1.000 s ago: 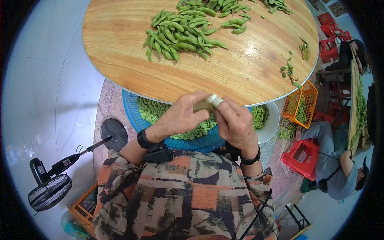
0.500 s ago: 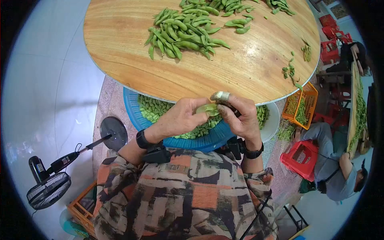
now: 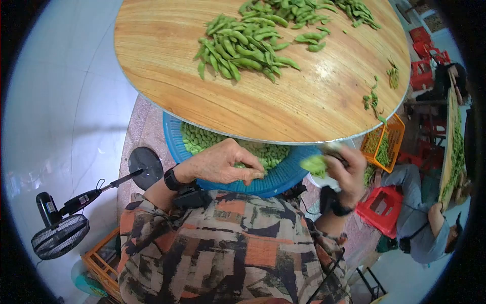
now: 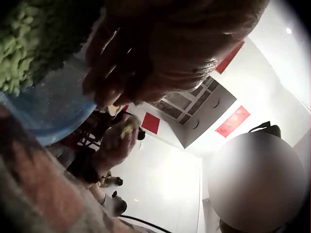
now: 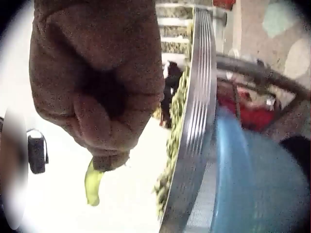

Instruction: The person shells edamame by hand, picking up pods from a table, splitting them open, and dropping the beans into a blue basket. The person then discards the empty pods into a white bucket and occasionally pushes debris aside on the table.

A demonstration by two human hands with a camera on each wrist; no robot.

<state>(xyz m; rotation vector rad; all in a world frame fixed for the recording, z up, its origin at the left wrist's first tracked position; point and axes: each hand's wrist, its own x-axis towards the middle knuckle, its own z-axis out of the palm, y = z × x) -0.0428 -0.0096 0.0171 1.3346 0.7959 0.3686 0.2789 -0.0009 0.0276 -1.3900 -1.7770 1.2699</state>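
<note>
My left hand (image 3: 223, 161) is over the blue basket (image 3: 174, 133) of shelled green beans (image 3: 200, 138), thumb and fingertips nearly together; whether something small lies between them cannot be told. Farther right, my right hand (image 3: 347, 172) pinches a green pod (image 3: 315, 165), blurred in the head view. The same pod (image 5: 93, 185) hangs from the fingertips of my curled right hand (image 5: 97, 82) in the right wrist view. A wrapping covers one right finger. The left wrist view has my left hand (image 4: 160, 48) dark and close, beside the beans (image 4: 17, 53).
Piles of pods (image 3: 243, 48) lie on the round wooden table (image 3: 167, 71), whose metal rim overhangs the basket. A white bucket (image 3: 326, 181) sits under my right hand. Around stand an orange crate (image 3: 395, 152), a red stool (image 3: 379, 210), a black fan (image 3: 61, 235) and a seated person.
My hands have moved apart: the right went right with the pod, out over the bucket, and the left drew slightly down over the basket. The pod has left my left fingers.
</note>
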